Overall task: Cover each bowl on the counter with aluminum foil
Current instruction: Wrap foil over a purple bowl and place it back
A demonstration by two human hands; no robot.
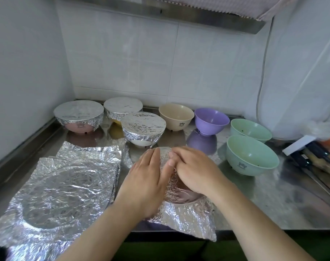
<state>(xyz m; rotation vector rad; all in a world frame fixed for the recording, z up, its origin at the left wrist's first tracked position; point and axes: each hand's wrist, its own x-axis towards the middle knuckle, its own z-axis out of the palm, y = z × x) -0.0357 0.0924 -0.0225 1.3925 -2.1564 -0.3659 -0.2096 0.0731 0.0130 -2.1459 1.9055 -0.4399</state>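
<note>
Both grips (171, 172) on draped foil (184, 213)

Single head view, forward and down, close over counter (273, 204)

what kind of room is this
Most likely a home kitchen: a stainless steel counter against white tiled walls, a range hood overhead, and bowls like the purple bowl set out.

Crinkled shiny foil sheets (66, 187); glossy reflective steel counter (273, 200); matt plastic bowls (251, 157)
</note>
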